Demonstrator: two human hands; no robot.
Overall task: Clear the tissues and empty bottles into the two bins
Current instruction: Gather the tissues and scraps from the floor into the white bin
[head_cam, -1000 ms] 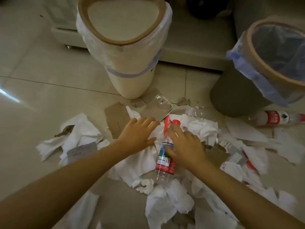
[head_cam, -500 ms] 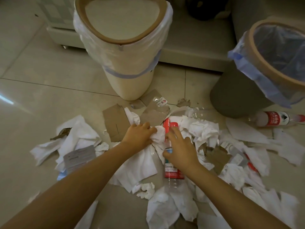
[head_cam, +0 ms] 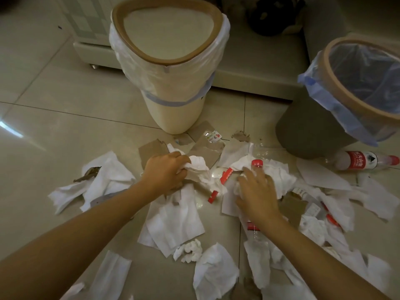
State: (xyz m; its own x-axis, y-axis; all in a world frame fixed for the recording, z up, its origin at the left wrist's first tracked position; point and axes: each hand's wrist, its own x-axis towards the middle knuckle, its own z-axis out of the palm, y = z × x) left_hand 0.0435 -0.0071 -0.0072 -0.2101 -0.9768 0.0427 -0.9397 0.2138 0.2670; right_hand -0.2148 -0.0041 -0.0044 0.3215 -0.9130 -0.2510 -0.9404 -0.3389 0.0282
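Two bins stand at the far side of the floor (head_cam: pixel 65 118): my cream bin (head_cam: pixel 173 105) ahead and grey bin (head_cam: pixel 313 131) to the right, its rim cut off by the frame. My right hand (head_cam: pixel 257 195) lies with fingers spread over tissues (head_cam: pixel 277 176) and covers most of a bottle (head_cam: pixel 257 164), only its red cap showing past my fingertips. My left hand (head_cam: pixel 164 172) pinches a crumpled tissue (head_cam: pixel 199 169). Another bottle (head_cam: pixel 363 161) lies beside the grey bin.
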